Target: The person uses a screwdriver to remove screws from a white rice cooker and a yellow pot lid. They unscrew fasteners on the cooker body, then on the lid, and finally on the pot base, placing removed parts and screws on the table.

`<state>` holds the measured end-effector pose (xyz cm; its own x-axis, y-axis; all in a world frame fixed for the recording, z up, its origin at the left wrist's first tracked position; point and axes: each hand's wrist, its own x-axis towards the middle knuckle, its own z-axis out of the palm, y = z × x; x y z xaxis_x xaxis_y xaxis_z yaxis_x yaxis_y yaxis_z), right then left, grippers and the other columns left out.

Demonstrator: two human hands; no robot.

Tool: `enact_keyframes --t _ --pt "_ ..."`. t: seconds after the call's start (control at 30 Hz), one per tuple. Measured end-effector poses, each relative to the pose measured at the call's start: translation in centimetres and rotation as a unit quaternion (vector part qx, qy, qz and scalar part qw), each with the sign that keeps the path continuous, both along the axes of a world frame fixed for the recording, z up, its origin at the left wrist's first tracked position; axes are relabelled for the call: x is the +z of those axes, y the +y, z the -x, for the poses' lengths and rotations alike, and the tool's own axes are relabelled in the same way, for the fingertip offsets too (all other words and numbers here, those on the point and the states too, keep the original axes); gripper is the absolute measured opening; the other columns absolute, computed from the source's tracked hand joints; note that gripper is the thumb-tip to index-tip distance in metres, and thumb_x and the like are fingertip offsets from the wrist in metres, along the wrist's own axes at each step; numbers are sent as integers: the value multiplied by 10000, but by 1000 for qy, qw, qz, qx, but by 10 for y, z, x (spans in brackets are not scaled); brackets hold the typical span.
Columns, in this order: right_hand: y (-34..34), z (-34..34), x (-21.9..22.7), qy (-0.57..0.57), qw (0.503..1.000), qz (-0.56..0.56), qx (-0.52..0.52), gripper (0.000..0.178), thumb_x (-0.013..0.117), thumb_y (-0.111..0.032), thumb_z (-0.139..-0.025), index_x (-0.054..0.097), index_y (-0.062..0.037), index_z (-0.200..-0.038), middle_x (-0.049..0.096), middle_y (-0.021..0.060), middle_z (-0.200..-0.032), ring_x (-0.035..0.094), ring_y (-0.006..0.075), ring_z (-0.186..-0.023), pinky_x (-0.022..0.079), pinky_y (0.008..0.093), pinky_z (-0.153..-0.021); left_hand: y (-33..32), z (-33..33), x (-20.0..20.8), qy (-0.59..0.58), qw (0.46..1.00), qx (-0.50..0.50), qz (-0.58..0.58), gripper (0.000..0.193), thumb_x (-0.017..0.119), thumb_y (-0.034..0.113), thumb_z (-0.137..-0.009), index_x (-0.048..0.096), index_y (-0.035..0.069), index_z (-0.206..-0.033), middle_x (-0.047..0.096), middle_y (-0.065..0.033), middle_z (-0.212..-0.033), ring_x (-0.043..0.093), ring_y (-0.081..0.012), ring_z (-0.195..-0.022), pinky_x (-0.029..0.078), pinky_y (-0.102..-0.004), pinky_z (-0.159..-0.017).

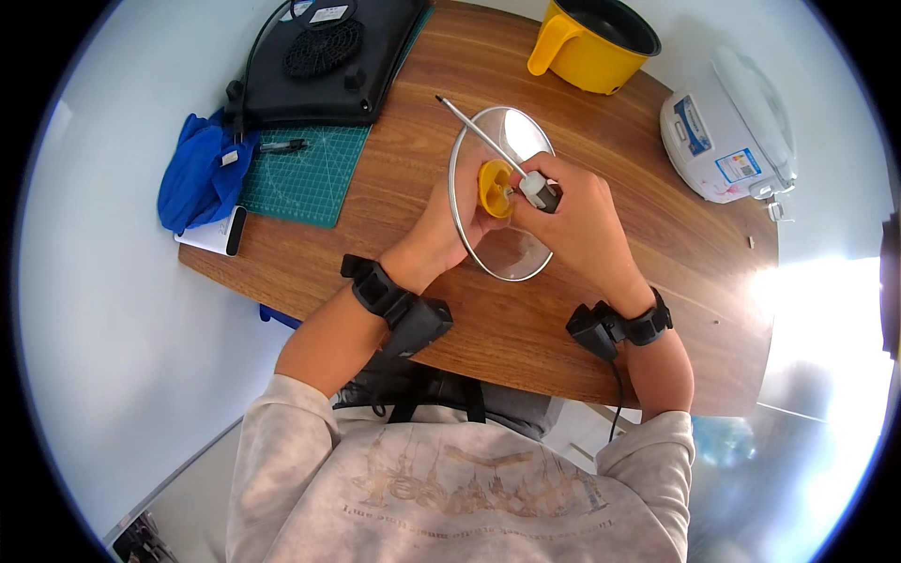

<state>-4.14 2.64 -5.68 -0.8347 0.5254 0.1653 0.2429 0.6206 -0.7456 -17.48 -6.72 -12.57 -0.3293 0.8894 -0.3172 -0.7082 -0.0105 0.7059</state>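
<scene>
A round glass lid (514, 246) with a metal rim is held up on edge above the table. My left hand (449, 220) is closed around its yellow knob (493, 189); some of the fingers are hidden. In my right hand (574, 208) is a screwdriver (539, 190) with a grey handle. Its long shaft points up and left, away from the knob, ending in a dark tip. The right fingertips are close against the knob's hollow; whether they also pinch a small part there, I cannot tell.
Wooden table (432, 159). At the back are a yellow pot (601, 56) and, to the right, a white rice cooker (727, 131). On the left lie a black flat device (328, 70), green cutting mat (310, 183), pen (282, 146), blue cloth pouch (202, 178) and white power bank (214, 235).
</scene>
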Motion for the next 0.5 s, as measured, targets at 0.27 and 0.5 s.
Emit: enact_keyframes --t 0.27,0.5 --pt "7 1 -16 -13 1000 -24 0 216 715 -126 -791 698 22 -947 680 250 -820 673 415 -733 544 396 -668 3 -4 -5 39 999 -1 9 514 435 524 -1056 492 123 -1373 592 -48 -1215 609 -142 -1109 565 -287 -802" --pt "9 2 -14 -23 1000 5 -14 224 723 -126 -774 696 21 -941 681 248 -822 665 423 -733 539 401 -671 -4 7 6 155 988 -20 -15 630 364 617 -1039 482 126 -1416 604 -47 -1164 589 -123 -969 496 -237 -689"
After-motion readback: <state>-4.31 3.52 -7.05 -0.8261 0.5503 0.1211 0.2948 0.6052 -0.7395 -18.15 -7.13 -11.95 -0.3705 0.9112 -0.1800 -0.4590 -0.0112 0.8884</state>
